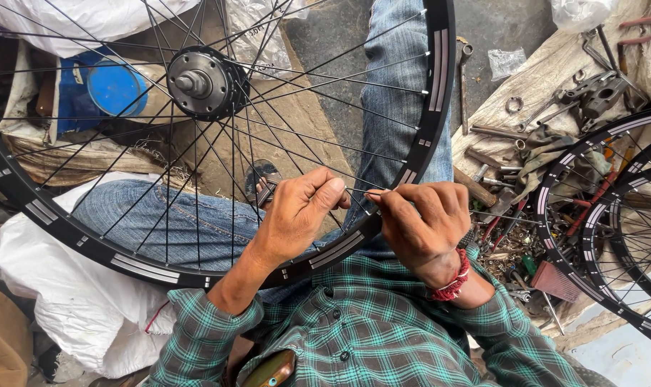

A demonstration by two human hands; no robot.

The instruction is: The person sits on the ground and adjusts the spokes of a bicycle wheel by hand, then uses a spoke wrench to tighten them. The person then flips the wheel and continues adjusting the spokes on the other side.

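**Wheel on lap, cluttered workshop floor**

Black spoked wheel [218, 143] rests across denim knees. Left hand [297, 211] and right hand [425, 218] each pinch a thin spoke [357, 192] near the rim. Ground: loose wrenches [483, 132], white sacks [67, 287], blue tub [114, 87], further rims [605, 222].

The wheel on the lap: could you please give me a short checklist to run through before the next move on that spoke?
1. Left hand pinching the spoke: ok.
2. Right hand gripping the same spoke at its other end: ok.
3. Black rim resting across the knees: ok.
4. Hub in view, spokes fanning from it: ok.
5. Spoke seated in the rim: cannot tell, fingers hide it.
6. Loose tools beside the rim on the right, apart from both hands: ok.
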